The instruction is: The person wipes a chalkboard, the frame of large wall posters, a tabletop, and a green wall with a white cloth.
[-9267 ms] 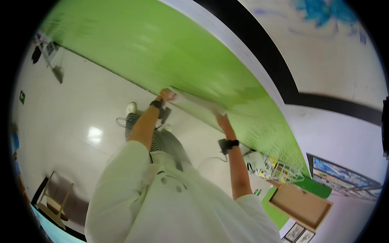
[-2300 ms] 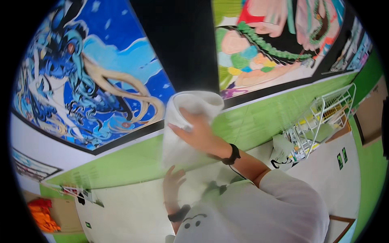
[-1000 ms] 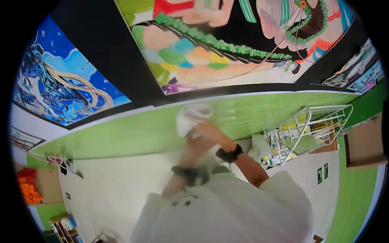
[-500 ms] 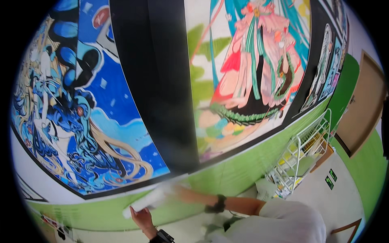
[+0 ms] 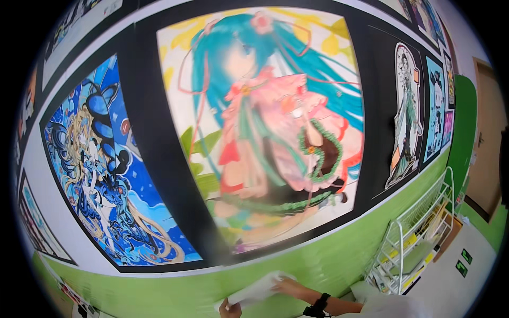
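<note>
In front of the green lower wall I hold a long white roll [image 5: 253, 292], which looks like rolled paper or film. My left hand [image 5: 230, 308] grips its lower left end, partly cut off by the picture's bottom edge. At the upper right end, the fingers of my right hand [image 5: 289, 288] are closed on it. The roll slants upward from left to right. A black band [image 5: 318, 306] is round my right wrist. Just above the hands hangs a large painting of a teal-haired figure in a pink dress [image 5: 270, 122], set on a black panel.
To the left, a blue butterfly-figure painting [image 5: 114, 180] hangs on the same wall. A white wire rack [image 5: 398, 233] with papers and yellow items stands at the right. Beyond it are a brown door [image 5: 485, 143] and green floor signs [image 5: 462, 263]. A smaller cut-out picture [image 5: 404, 116] hangs nearer the door.
My view has tilted up, so the pink-dress painting shows whole. Both hands, still on the white roll, appear lower and further right in the picture.
</note>
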